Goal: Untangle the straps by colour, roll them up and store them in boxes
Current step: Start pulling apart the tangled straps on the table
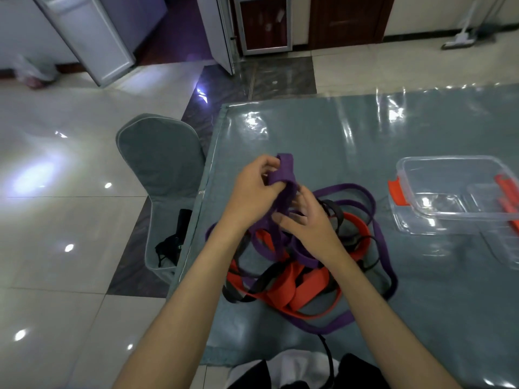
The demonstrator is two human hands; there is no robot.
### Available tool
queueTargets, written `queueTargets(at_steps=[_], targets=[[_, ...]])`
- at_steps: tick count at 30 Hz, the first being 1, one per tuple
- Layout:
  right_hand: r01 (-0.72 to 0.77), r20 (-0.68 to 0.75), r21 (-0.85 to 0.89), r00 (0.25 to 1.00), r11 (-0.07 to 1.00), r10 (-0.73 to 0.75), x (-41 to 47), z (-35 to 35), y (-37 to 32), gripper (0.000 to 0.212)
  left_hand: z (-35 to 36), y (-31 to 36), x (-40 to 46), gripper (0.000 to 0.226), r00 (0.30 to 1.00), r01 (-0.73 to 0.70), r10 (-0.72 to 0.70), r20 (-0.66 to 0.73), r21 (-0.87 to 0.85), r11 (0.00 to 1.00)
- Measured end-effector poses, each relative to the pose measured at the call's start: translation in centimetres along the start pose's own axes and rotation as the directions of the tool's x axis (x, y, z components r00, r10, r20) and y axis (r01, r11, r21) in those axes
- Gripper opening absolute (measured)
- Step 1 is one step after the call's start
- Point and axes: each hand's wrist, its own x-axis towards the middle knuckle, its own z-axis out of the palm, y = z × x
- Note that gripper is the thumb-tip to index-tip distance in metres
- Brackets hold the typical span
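A tangle of purple, red [289, 293] and black [334, 213] straps lies on the table's near left part. My left hand [252, 192] pinches a folded end of the purple strap [282, 175], lifted above the heap. My right hand [306, 220] sits just below it, fingers spread and loosely bent against the purple strap that hangs down to the pile. More purple loops [362, 197] trail off to the right and along the front of the heap.
Clear plastic boxes [449, 189] with orange clips stand at the table's right. The table [323, 130] has a shiny grey-green cover. A grey-covered chair [160, 153] with a black item on its seat stands at the table's left edge.
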Motion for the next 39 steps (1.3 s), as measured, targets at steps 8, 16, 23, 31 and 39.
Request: queueTargets(at_steps=[8, 16, 23, 31, 39], targets=[[-0.080, -0.293, 0.047, 0.952, 0.996, 0.090, 1.3, -4.0, 2.4, 0.027, 2.8, -5.1, -0.3, 0.083, 0.916, 0.093, 0.003, 0.401, -0.219, 0.971], [-0.146, -0.493, 0.311, 0.820, 0.939, 0.291, 1.7, -7.6, 4.7, 0.014, 4.7, -14.0, -0.5, 0.094, 0.858, 0.133, -0.186, 0.478, 0.143, 0.981], [-0.256, -0.589, 0.140, 0.755, 0.957, 0.288, 2.1, -9.8, 7.3, 0.025, 6.8, -17.9, 0.3, 0.082, 0.886, 0.128, -0.313, 0.341, 0.469, 0.874], [-0.319, -0.464, 0.008, 0.838, 0.948, 0.286, 2.7, -10.1, 9.1, 0.034, 10.1, -17.9, 2.8, 0.078, 0.832, 0.100, -0.482, 0.274, 0.782, 0.616], [-0.340, -0.451, 0.019, 0.837, 0.940, 0.311, 2.4, -10.6, 10.2, 0.030, 10.7, -17.5, 4.8, 0.045, 0.722, 0.150, -0.610, 0.327, 0.786, 0.600]])
